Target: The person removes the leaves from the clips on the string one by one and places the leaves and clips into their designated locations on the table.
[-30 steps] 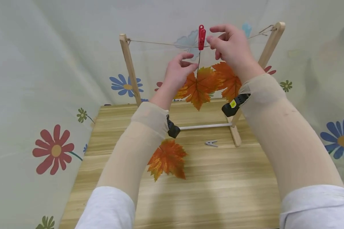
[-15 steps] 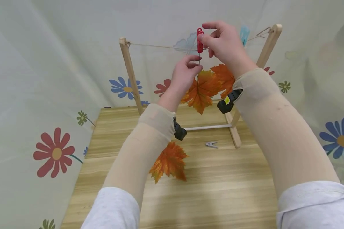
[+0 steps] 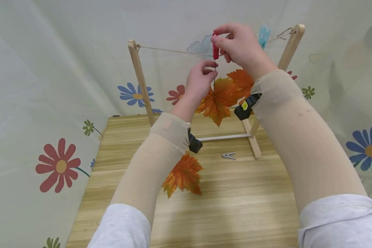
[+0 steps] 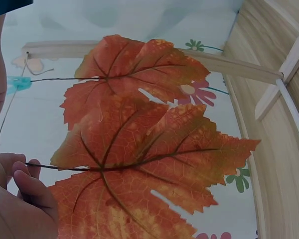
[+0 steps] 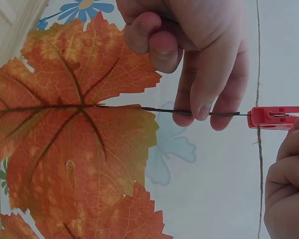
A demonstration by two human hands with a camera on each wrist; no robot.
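Head view, leaf (image 3: 219,100) below left hand (image 3: 199,80), clothespin (image 3: 216,52) in right hand (image 3: 241,44).

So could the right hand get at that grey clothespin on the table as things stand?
Not right away, I think: the right hand pinches the red clothespin up at the string. Once free, it probably could, since nothing covers the grey clothespin on the table.

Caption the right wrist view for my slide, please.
Left grip pinches a leaf stem; right grip holds a red clothespin.
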